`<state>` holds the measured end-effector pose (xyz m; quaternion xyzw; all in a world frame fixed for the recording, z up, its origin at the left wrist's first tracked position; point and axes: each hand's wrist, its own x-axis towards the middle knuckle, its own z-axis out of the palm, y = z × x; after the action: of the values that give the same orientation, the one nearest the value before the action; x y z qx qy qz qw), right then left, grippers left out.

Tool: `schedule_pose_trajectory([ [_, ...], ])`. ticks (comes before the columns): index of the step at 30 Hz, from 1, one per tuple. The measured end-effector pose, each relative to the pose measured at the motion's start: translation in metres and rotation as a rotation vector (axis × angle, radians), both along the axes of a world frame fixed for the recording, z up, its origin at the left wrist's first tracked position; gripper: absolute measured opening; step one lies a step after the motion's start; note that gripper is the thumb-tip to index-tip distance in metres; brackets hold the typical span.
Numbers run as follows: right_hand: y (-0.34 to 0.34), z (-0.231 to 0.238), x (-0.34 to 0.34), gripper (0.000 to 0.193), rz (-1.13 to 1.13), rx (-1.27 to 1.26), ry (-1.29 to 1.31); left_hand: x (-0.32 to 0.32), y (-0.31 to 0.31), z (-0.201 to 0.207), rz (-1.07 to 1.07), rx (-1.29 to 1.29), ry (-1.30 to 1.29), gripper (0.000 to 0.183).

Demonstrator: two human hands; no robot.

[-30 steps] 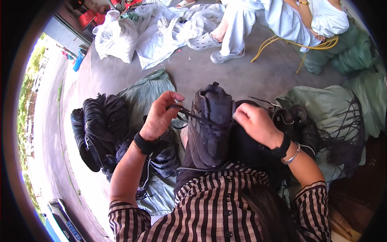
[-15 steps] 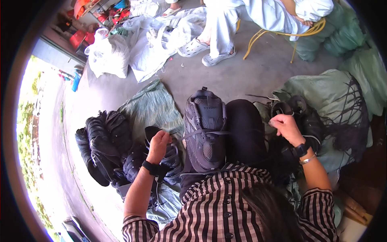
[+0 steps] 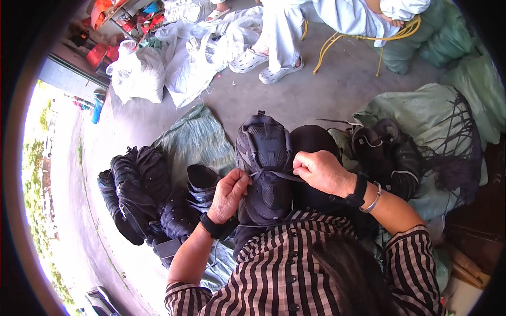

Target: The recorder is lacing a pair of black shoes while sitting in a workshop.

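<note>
A dark grey sneaker (image 3: pixel 264 141) rests upright across my left thigh, its tongue toward the far side. A flat dark shoelace (image 3: pixel 283 174) runs across its front. From the right, my right hand (image 3: pixel 322 171) pinches one lace end and holds it out taut. My left hand (image 3: pixel 232 190) is closed at the shoe's left side, its fingertips pinched on the lace near the eyelets. Part of the lace is hidden by the fingers.
Dark shoes (image 3: pixel 134 184) are piled at my left beside a green woven sack (image 3: pixel 197 134). More shoes (image 3: pixel 387 150) lie at my right, near loose laces (image 3: pixel 448 152) on another sack. Ahead, a person in pale clothes sits on a yellow-framed chair (image 3: pixel 363 38), near white bags (image 3: pixel 137 73).
Both hands have come inward to the sneaker, the right one from farther off. The lace end on the right is now pulled out between the shoe and my right hand.
</note>
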<state>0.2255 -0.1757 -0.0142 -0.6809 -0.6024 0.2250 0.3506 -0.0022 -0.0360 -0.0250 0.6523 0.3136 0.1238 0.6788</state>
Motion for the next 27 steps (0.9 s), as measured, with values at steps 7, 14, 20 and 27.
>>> schedule_pose_trajectory([
  [7, 0.003, -0.003, -0.001, 0.009, -0.126, -0.094, 0.211, 0.003, -0.001, 0.002, 0.089, -0.069, -0.040, 0.022],
  [14, 0.006, 0.002, -0.001, 0.008, -0.114, -0.138, 0.047, 0.006, 0.001, -0.001, 0.073, 0.011, -0.004, 0.024],
  [20, 0.002, 0.001, -0.005, 0.008, -0.145, -0.045, 0.121, 0.006, 0.000, -0.004, 0.072, 0.007, -0.020, 0.026],
  [27, 0.002, 0.000, -0.006, 0.011, -0.154, -0.037, 0.012, 0.004, -0.001, -0.005, 0.072, -0.043, -0.035, 0.025],
])
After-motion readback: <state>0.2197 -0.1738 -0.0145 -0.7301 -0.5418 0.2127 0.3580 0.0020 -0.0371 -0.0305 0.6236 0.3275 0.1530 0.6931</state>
